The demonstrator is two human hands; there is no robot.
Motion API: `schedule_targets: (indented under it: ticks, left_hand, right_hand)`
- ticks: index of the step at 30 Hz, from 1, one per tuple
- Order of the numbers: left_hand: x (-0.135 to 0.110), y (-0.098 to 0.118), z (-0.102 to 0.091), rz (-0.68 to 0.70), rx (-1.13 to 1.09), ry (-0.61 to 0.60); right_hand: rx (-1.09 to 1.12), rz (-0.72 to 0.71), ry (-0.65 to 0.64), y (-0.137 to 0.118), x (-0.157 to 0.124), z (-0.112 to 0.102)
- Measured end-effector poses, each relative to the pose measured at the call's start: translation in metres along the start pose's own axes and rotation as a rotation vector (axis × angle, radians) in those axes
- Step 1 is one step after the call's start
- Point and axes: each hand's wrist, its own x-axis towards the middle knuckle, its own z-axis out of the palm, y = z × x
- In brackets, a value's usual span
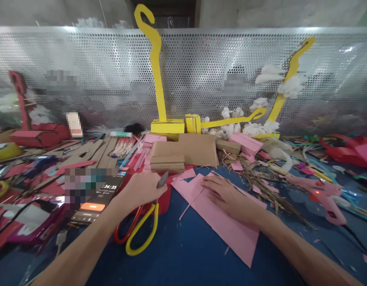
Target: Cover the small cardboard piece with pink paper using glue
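Observation:
My left hand (144,186) is closed around the blade part of a pair of scissors. A grey pointed tip shows past my fingers, and the red and yellow scissor handles (141,240) hang out below the hand. The pivot is hidden under my hand. My right hand (223,194) lies with fingers stretched out on a pink sheet (237,234), pressing on it against the blue tabletop (183,254). A thin pink strip (192,203) lies across the sheet's left edge. Red material (164,198) lies beneath my left hand.
Cardboard pieces (198,149) are stacked ahead. Yellow hook-shaped models (156,71) stand against the perforated metal panel (189,71). A lit phone (97,196) lies at left. A pink glue gun (323,194) with a cord and dry twigs (267,190) lie at right.

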Motion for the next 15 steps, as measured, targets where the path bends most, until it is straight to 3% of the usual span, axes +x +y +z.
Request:
schedule_targets:
  ticks: [9, 12, 15]
  left_hand:
    - [-0.003, 0.004, -0.010, -0.123, 0.163, -0.046]
    - [-0.002, 0.011, -0.009, -0.125, 0.166, 0.074]
    - [0.000, 0.020, 0.003, -0.040, -0.019, 0.214]
  right_hand:
    - [0.080, -0.052, 0.078, -0.013, 0.002, -0.013]
    - [0.090, -0.054, 0.067, -0.011, 0.002, -0.009]
    - [0.098, -0.044, 0.065, -0.010, 0.001, -0.006]
